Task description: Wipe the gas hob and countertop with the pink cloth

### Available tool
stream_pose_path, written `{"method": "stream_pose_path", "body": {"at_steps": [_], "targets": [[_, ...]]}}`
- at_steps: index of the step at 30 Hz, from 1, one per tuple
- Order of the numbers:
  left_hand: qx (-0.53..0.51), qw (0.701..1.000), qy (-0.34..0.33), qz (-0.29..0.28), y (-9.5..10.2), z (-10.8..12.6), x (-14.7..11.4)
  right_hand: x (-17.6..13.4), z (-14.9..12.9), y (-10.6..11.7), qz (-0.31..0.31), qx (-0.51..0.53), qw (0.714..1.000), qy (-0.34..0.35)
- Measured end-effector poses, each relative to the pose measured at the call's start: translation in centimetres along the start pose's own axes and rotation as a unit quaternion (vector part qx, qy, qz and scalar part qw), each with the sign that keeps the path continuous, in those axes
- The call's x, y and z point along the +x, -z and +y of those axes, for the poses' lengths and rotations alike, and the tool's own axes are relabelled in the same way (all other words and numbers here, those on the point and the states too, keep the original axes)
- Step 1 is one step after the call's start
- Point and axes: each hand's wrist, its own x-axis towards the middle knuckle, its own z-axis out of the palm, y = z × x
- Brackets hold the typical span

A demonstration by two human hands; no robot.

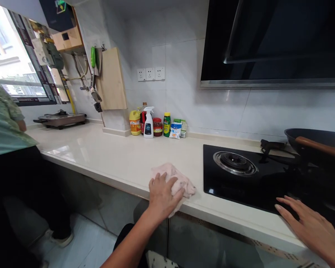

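My left hand (162, 195) presses down on a pale pink cleaning cloth (181, 182) near the front edge of the white countertop (106, 160). Its fingers curl over the fabric, and part of the cloth hangs past the edge below the palm. To the right, my right hand (309, 223) lies with fingers stretched and apart at the front edge of the black glass gas stove (257, 190). Nothing is held in it.
Against the wall stand a white spray bottle (149, 124), a yellow jug (134, 123), a red-lidded jar (158, 127) and a green bottle (166, 124). A wok (318, 141) sits on the stove under the range hood (268, 44). Another person (11, 123) stands at left near an electric pan (61, 120).
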Motion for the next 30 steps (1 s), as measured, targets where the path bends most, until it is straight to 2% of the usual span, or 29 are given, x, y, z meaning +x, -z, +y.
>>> {"method": "stream_pose_path", "body": {"at_steps": [5, 9, 13, 18, 23, 27, 30], "targets": [[-0.069, 0.995, -0.052, -0.05, -0.6, 5.4, -0.9, 0.0, -0.3, 0.4, -0.005, -0.008, 1.0, -0.003], [-0.103, 0.985, -0.088, -0.103, -0.9, 7.5, -1.1, -0.1, -0.2, 0.3, -0.011, -0.006, 1.0, -0.004], [-0.123, 0.975, -0.113, -0.147, -0.6, 6.8, 0.4, -0.2, -0.3, 0.3, -0.024, -0.01, 1.0, -0.013], [-0.138, 0.955, -0.111, -0.239, 0.0, 5.2, 4.6, -0.2, -0.8, 0.8, -0.022, -0.02, 1.0, -0.004], [-0.119, 0.933, -0.132, -0.314, 0.0, 5.4, 7.7, -0.4, -1.2, 1.0, -0.014, -0.019, 1.0, -0.003], [-0.12, 0.917, -0.156, -0.346, -1.1, 5.7, 9.7, -0.5, -1.3, 1.1, -0.005, -0.015, 1.0, 0.003], [-0.114, 0.923, -0.164, -0.33, -3.0, 5.9, 11.8, -0.6, -1.3, 1.2, 0.005, -0.014, 1.0, 0.006]]}}
